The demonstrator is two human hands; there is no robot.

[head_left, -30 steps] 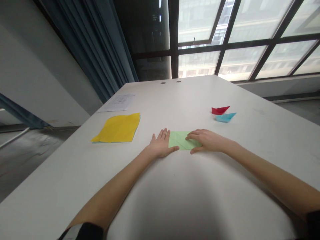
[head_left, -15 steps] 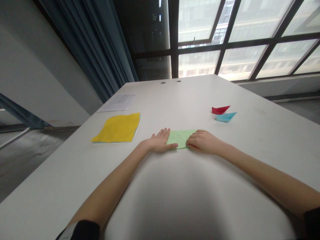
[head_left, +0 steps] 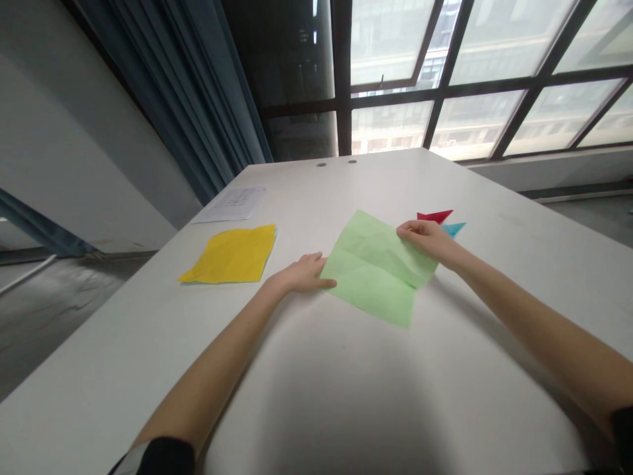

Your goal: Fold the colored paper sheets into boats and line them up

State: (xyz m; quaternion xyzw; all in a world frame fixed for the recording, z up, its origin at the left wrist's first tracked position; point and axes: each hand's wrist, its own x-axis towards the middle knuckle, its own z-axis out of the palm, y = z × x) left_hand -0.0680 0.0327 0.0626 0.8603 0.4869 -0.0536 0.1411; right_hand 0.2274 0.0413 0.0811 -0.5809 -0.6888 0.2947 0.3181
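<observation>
A light green sheet of paper (head_left: 372, 267) is unfolded in front of me, with crease lines across it; its right part is raised off the table. Pinching its upper right edge, my right hand (head_left: 429, 241) is closed on the paper. At the left corner, my left hand (head_left: 307, 272) rests on the table, thumb stretched out over the paper's edge and fingers apart from it; some fingertips are partly hidden. Behind my right hand lie a folded red paper piece (head_left: 436, 216) and a folded blue paper piece (head_left: 455, 229), the blue one partly covered.
On the left of the white table (head_left: 316, 396) lies a stack of paper squares, a yellow sheet (head_left: 232, 254) on top. Farther back is a printed white sheet (head_left: 235, 203). A blue curtain (head_left: 198, 86) and windows stand beyond the table.
The green paper went from folded flat to opened out. My right hand has lifted and moved away to the right with its edge. My left hand has shifted slightly left.
</observation>
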